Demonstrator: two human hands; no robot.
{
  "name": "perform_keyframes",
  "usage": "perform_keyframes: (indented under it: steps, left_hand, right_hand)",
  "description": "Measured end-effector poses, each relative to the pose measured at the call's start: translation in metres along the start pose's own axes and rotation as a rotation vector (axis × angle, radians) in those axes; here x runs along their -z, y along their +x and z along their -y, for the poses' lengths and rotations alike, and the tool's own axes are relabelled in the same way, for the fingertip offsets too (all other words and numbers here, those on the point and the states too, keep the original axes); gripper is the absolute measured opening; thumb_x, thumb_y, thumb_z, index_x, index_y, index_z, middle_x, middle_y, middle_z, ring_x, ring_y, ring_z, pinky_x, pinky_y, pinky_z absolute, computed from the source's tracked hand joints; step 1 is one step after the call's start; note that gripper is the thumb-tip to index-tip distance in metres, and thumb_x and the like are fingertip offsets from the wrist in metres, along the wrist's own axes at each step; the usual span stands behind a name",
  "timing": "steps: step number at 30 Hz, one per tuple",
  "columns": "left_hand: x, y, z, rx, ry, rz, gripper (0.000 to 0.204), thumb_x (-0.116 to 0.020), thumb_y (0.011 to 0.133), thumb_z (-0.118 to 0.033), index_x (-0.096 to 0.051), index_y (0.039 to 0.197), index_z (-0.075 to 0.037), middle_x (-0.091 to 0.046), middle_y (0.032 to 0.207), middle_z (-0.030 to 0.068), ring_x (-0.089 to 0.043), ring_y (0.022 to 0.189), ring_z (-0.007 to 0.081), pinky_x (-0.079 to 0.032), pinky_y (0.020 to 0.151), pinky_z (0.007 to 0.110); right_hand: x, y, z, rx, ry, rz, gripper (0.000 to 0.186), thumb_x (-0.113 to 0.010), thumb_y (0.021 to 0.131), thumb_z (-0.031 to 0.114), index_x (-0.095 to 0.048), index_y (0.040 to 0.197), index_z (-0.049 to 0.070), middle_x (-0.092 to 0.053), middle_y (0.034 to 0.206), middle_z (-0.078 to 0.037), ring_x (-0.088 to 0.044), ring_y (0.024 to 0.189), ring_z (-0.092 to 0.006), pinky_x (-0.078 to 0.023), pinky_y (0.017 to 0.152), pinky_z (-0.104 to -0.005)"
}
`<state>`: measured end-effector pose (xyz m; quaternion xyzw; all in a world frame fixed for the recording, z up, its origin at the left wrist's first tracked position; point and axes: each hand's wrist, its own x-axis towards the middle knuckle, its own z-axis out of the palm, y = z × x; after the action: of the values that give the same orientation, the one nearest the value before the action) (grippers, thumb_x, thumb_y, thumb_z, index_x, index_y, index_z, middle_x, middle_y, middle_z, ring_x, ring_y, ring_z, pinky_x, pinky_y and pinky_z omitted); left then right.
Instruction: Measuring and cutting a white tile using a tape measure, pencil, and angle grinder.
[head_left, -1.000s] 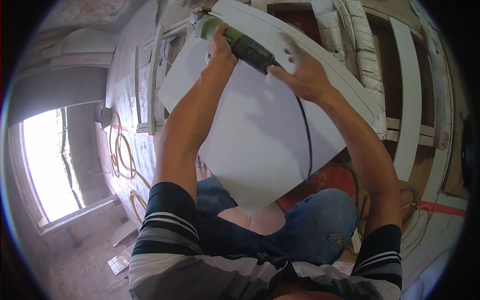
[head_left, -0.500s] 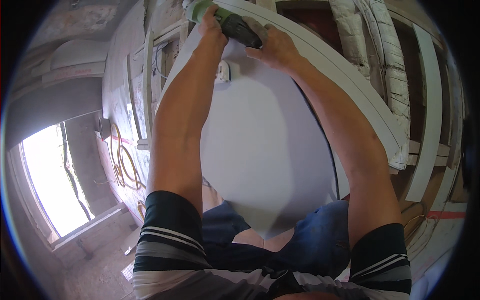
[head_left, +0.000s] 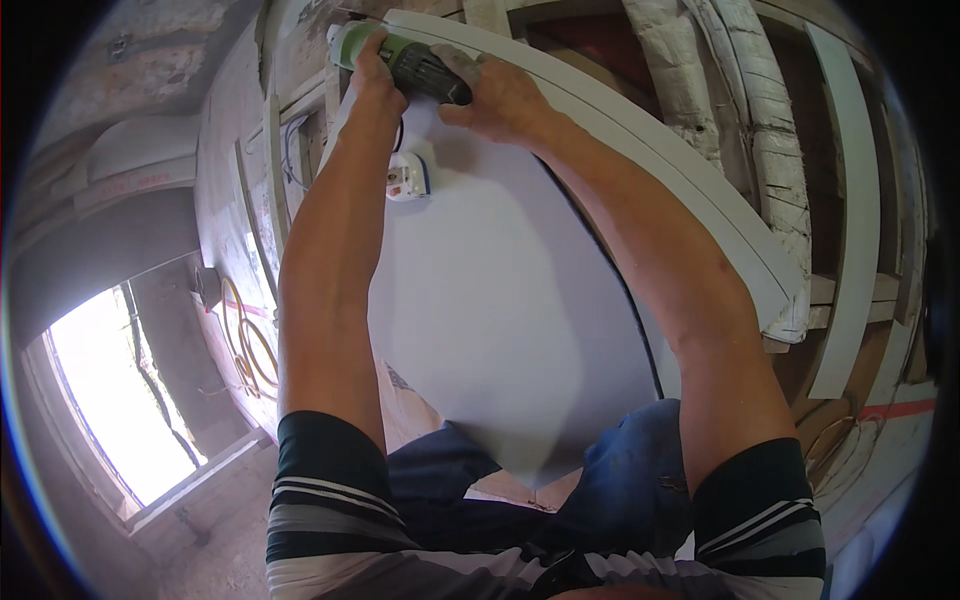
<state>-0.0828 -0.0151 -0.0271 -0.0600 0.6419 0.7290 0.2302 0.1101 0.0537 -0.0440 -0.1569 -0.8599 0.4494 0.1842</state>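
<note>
Both my hands hold a green and black power tool point(head_left: 415, 72) at the far left part of a white panel. My left hand point(head_left: 374, 78) wraps round its green front part. Farther back, my right hand point(head_left: 505, 98) grips the black rear end. A thin dark blade or disc edge shows at the tool's front, too small to tell which. Beneath my arms lies the large white panel point(head_left: 480, 270), its near end tapering between my knees. On it, beside my left forearm, sits a small white boxy thing point(head_left: 408, 178) with a blue edge.
A curved white strip point(head_left: 640, 130) with a dark line along it borders the panel's far right side. Beyond are wrapped white pipes point(head_left: 780, 150), wooden framing and a long pale slat point(head_left: 845, 220). A yellow hose point(head_left: 240, 335) hangs at left, near a bright opening point(head_left: 120, 400).
My hands and the tool have shifted left in the picture and slightly down. More of the small white boxy thing shows beside my left forearm.
</note>
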Motion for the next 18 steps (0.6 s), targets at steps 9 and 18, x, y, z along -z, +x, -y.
perform_keyframes:
  steps: [9, 18]
  left_hand:
    - [0.005, 0.012, 0.0, 0.01, 0.134, 0.047, 0.028, -0.056, 0.084, -0.03, -0.058, 0.097, -0.006, -0.065, 0.087, 0.0115, -0.064, 0.077, 0.0298, -0.053, 0.078, 0.046]
    - [0.004, 0.013, -0.005, 0.08, 0.166, 0.072, 0.032, -0.054, 0.085, -0.033, -0.057, 0.1, -0.005, -0.065, 0.09, 0.0121, -0.064, 0.079, 0.0296, -0.052, 0.079, 0.046]
  right_hand:
    - [0.003, 0.002, -0.001, -0.039, 0.051, 0.056, 0.071, -0.067, 0.069, 0.033, -0.045, 0.134, 0.014, -0.06, 0.104, -0.02, -0.06, 0.094, -0.0334, -0.049, 0.083, -0.04]
    - [0.008, 0.002, 0.001, -0.052, 0.125, 0.054, 0.072, -0.067, 0.067, 0.036, -0.046, 0.133, 0.016, -0.064, 0.09, -0.019, -0.063, 0.085, -0.033, -0.051, 0.079, -0.0406]
